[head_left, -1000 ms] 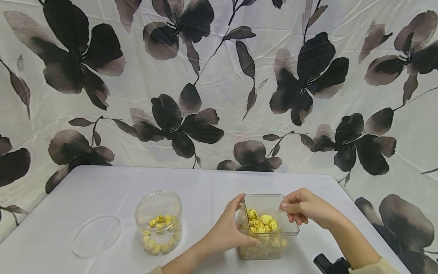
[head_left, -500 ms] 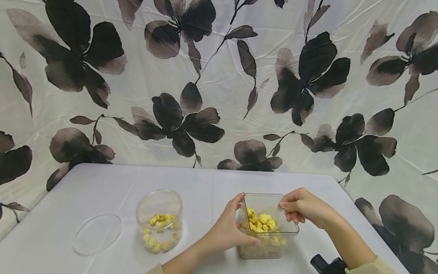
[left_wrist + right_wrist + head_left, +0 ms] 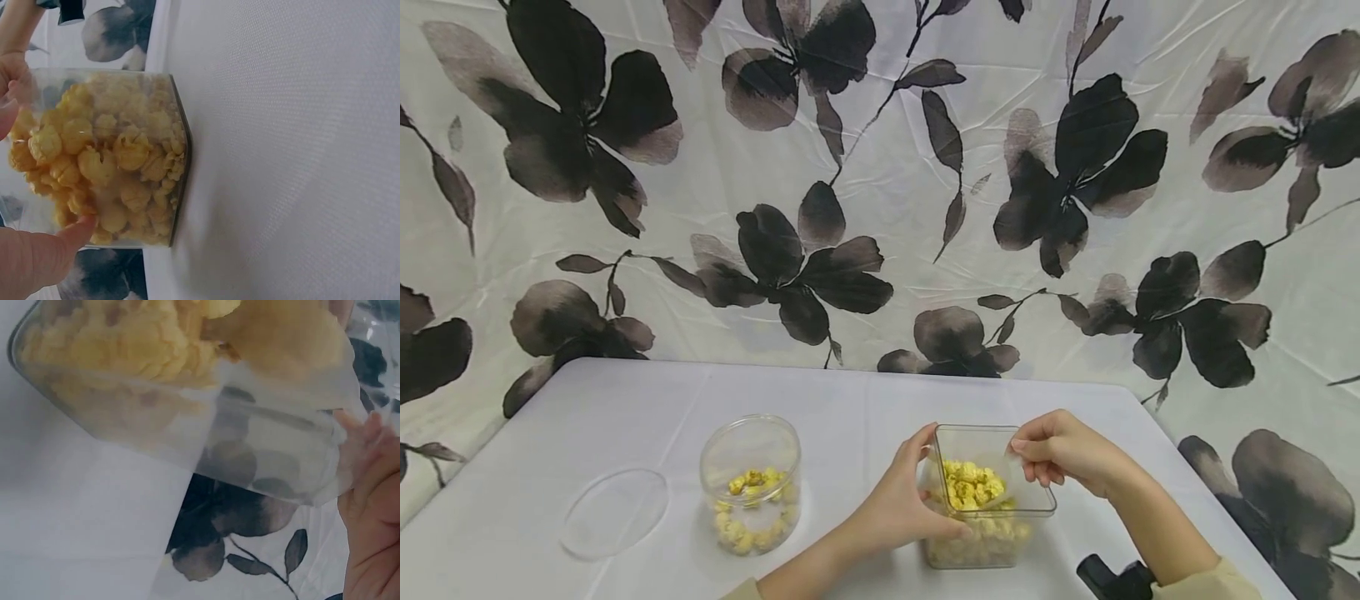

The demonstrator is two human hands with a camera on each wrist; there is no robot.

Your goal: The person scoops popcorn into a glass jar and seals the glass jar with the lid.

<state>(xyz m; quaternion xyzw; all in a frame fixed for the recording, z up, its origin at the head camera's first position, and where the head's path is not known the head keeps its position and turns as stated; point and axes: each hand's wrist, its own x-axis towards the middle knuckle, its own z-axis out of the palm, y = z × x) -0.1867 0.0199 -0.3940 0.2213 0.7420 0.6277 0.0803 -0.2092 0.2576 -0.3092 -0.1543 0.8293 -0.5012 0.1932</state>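
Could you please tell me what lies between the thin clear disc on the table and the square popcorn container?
In the head view, the round popcorn tub stands between them, then the left hand, gripping the square container.

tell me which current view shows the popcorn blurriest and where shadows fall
Right wrist view: popcorn smeared, blurriest of the three; left wrist view: pieces better defined, a soft shadow on the tablecloth beside the square container; head view: faint shadow around the container's base.
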